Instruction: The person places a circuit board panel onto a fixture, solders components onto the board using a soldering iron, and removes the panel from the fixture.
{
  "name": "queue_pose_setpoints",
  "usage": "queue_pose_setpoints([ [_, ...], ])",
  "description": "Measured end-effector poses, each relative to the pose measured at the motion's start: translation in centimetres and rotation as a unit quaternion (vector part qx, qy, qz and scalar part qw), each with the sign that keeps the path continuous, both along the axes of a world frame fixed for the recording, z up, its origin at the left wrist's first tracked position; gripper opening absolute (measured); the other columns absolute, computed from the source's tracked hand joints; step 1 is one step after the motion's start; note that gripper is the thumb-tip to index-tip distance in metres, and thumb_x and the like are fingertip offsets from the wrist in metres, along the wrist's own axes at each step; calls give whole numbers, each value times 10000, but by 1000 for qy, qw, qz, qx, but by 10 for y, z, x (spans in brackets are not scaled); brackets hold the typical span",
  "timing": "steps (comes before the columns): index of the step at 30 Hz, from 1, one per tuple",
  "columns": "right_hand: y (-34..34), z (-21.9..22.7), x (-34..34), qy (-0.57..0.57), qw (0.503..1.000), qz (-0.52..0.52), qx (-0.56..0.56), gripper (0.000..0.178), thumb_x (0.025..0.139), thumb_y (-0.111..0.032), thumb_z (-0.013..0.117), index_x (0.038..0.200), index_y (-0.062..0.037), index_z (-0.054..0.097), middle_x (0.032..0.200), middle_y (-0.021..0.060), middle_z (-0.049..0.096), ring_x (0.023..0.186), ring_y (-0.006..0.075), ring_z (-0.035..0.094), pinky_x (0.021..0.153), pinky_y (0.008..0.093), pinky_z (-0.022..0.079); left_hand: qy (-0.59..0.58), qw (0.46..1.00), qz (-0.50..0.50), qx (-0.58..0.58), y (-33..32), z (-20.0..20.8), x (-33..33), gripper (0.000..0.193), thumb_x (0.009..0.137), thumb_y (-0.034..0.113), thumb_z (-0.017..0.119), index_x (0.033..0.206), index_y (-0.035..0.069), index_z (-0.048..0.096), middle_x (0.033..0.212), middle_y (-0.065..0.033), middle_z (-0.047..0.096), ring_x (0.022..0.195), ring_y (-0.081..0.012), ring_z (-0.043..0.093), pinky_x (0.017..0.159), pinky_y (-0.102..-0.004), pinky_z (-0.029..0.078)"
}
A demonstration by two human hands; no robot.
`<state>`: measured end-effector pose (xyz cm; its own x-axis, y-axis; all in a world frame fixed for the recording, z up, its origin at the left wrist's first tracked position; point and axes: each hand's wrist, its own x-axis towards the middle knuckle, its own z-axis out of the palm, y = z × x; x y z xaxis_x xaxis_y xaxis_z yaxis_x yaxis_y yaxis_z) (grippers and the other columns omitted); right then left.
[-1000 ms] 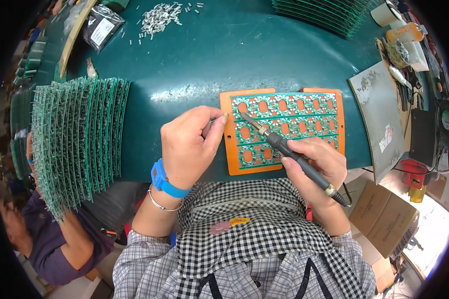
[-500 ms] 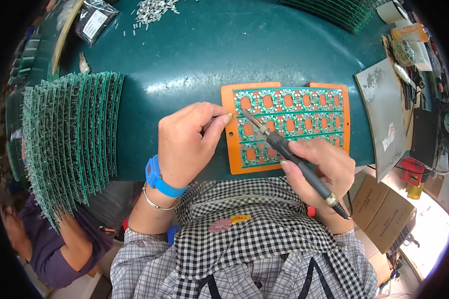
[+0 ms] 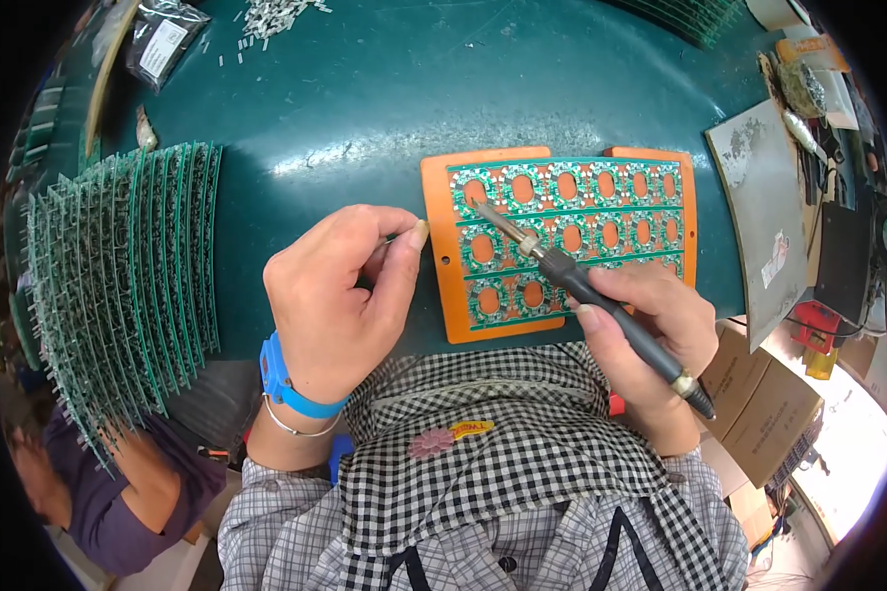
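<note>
My right hand (image 3: 665, 320) is wrapped round the dark handle of a soldering iron (image 3: 559, 268). The iron's tip points up and left, at the top left ring of a green circuit board panel (image 3: 552, 215). That panel, with rows of oval cut-outs, lies in an orange tray (image 3: 441, 207) on the bench. Just off the tray's left edge, my left hand (image 3: 335, 295) is closed in a pinch between thumb and forefinger. Whatever is in this pinch is too small or hidden to name. A blue wrist strap (image 3: 310, 402) circles my left wrist.
A long row of upright green circuit boards (image 3: 133, 266) stands at the left. Small pale parts (image 3: 278, 17) lie heaped at the back near a dark bag (image 3: 168, 44). At right are a grey metal plate (image 3: 759, 212) and a cardboard box (image 3: 764, 404). Another person's arm (image 3: 148, 483) shows lower left.
My left hand has drawn back left, away from the tray's edge. The soldering iron's tip has shifted slightly up and left on the panel. The whole view has moved a little.
</note>
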<state>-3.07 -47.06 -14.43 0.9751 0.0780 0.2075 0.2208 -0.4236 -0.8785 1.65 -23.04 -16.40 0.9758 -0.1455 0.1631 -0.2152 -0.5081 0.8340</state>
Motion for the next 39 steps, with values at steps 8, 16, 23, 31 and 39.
queue_pose_setpoints([
  [8, 3, 0, 3, -34, 998, 12, -53, 253, 705, -1, 787, 935, 37, 687, 808, 143, 709, 687, 214, 697, 572, 286, 530, 59, 998, 14, 16, 6, 4, 1, 69, 803, -45, 709, 831, -5, 660, 691, -70, 623, 520, -110, 549, 477, -233, 423],
  [16, -9, 1, 0, -38, 997, -56, 38, 246, 708, 9, 769, 930, 55, 676, 765, 144, 687, 662, 199, 676, 554, 279, 518, -3, 1000, -20, -18, -7, -1, 5, 72, 797, -45, 708, 833, 2, 666, 683, -76, 616, 516, -135, 549, 471, -263, 424],
  [23, -1, 5, 8, -39, 999, 22, -16, 244, 691, 11, 785, 911, 40, 683, 773, 139, 700, 660, 239, 700, 557, 296, 541, -21, 1000, -3, 3, -7, 4, 7, 81, 796, -38, 713, 842, 9, 667, 691, -82, 620, 511, -138, 546, 461, -263, 416],
  [31, 4, -3, 12, -64, 996, 40, -50, 259, 680, 18, 790, 915, 44, 685, 749, 136, 695, 622, 228, 690, 534, 292, 526, -17, 999, -2, 33, -1, 0, 4, 95, 782, -45, 721, 840, 7, 666, 697, -79, 628, 507, -124, 540, 461, -252, 416],
  [39, -25, 6, -1, -77, 991, -104, 45, 241, 759, 32, 740, 972, 83, 640, 813, 158, 657, 694, 187, 637, 628, 258, 497, -11, 1000, 11, 20, -6, 6, 6, 84, 784, -42, 722, 838, 2, 675, 683, -71, 621, 506, -117, 532, 472, -246, 407],
])
